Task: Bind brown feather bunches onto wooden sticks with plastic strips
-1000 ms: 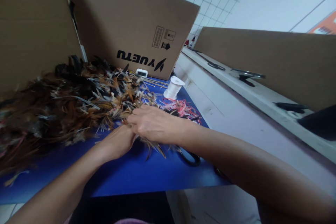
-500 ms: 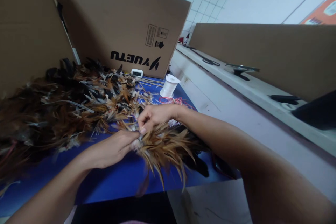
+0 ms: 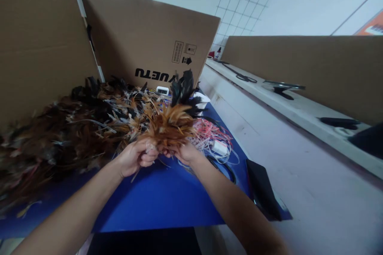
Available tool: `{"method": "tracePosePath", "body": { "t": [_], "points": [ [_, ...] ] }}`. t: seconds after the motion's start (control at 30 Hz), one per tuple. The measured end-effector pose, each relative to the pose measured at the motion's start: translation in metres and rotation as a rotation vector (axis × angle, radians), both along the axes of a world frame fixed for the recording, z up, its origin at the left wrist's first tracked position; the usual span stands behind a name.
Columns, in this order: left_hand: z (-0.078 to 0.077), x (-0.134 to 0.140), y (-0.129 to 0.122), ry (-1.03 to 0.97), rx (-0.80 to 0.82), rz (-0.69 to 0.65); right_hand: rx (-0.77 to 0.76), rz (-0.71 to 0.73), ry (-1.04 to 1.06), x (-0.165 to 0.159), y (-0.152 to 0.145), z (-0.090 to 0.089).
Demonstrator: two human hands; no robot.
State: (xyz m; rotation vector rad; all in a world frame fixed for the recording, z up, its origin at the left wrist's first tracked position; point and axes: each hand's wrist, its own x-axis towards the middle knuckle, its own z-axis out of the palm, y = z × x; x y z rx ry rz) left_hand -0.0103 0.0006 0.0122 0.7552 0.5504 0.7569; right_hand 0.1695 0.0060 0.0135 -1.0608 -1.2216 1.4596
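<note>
table: a blue tabletop (image 3: 155, 205) runs across the near part of the scene, bare in front of the hands.
near right corner: a dark flat object (image 3: 263, 191) lies there, well apart from the hands; what it is cannot be told.
left hand: the person's left hand (image 3: 139, 158) has its fingers curled tight around the pale base of the bunch.
right hand: the right hand (image 3: 184, 152) touches the same base from the right; feathers cover its fingertips, so how firmly it grips cannot be told.
feather bunch: the feather bunch (image 3: 172, 125) is above the middle of the table, its brown plumes fanned upward and its black ones pointing far and right.
feather pile: a large heap of brown and black feathers (image 3: 80, 135) spreads over the left side, beyond the left arm.
strings: a tangle of pink and white strings (image 3: 206, 129) lies right of the bunch, with a small white block (image 3: 220, 148) on it.
spool: a white spool (image 3: 202, 97) is partly hidden behind the black plumes.
device: a small white device (image 3: 162, 90) stands farther back.
cardboard: a brown panel (image 3: 143, 28) with upside-down black lettering rises at the far side.
</note>
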Motion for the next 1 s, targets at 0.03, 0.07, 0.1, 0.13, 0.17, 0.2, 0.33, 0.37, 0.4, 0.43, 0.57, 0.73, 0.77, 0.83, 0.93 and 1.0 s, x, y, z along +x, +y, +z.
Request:
{"method": "tracePosePath", "body": {
  "t": [0.03, 0.07, 0.1, 0.13, 0.17, 0.2, 0.33, 0.37, 0.4, 0.43, 0.57, 0.73, 0.77, 0.83, 0.93, 1.0],
  "points": [
    [0.001, 0.001, 0.002, -0.027, -0.045, 0.025, 0.010, 0.008, 0.049, -0.009, 0.004, -0.004],
    [0.001, 0.001, 0.003, -0.043, -0.082, 0.062, 0.022, 0.010, 0.096, -0.016, 0.006, -0.009],
    [0.002, 0.002, 0.004, -0.048, -0.112, 0.093, 0.037, -0.002, 0.136, -0.021, 0.008, -0.013],
    [0.002, 0.002, 0.005, -0.045, -0.134, 0.116, 0.054, -0.032, 0.164, -0.024, 0.008, -0.016],
    [0.003, 0.002, 0.005, -0.039, -0.148, 0.133, 0.070, -0.067, 0.172, -0.026, 0.008, -0.020],
    [0.003, 0.003, 0.006, -0.033, -0.157, 0.147, 0.085, -0.099, 0.160, -0.027, 0.008, -0.022],
    [0.002, 0.003, 0.007, -0.011, -0.170, 0.200, 0.195, -0.177, 0.072, -0.033, 0.007, -0.028],
    [0.001, 0.003, 0.008, -0.009, -0.168, 0.209, 0.225, -0.186, 0.051, -0.035, 0.007, -0.028],
    [0.000, 0.003, 0.008, -0.009, -0.164, 0.219, 0.249, -0.192, 0.031, -0.036, 0.007, -0.028],
    [-0.001, 0.003, 0.009, -0.009, -0.159, 0.227, 0.267, -0.199, 0.010, -0.038, 0.007, -0.028],
    [-0.003, 0.004, 0.011, -0.004, -0.132, 0.261, 0.303, -0.235, -0.094, -0.042, 0.007, -0.027],
    [-0.005, 0.009, 0.009, 0.055, -0.067, 0.326, 0.243, -0.214, -0.037, -0.045, 0.003, -0.023],
    [-0.006, 0.010, 0.009, 0.075, -0.048, 0.347, 0.221, -0.207, -0.013, -0.046, 0.002, -0.022],
    [-0.008, 0.014, 0.008, 0.121, -0.011, 0.395, 0.191, -0.215, 0.013, -0.049, 0.000, -0.023],
    [-0.013, 0.019, 0.008, 0.200, 0.041, 0.467, 0.184, -0.235, 0.016, -0.054, -0.001, -0.027],
    [-0.017, 0.021, 0.008, 0.227, 0.068, 0.500, 0.176, -0.244, 0.031, -0.057, 0.000, -0.031]
  ]
}}
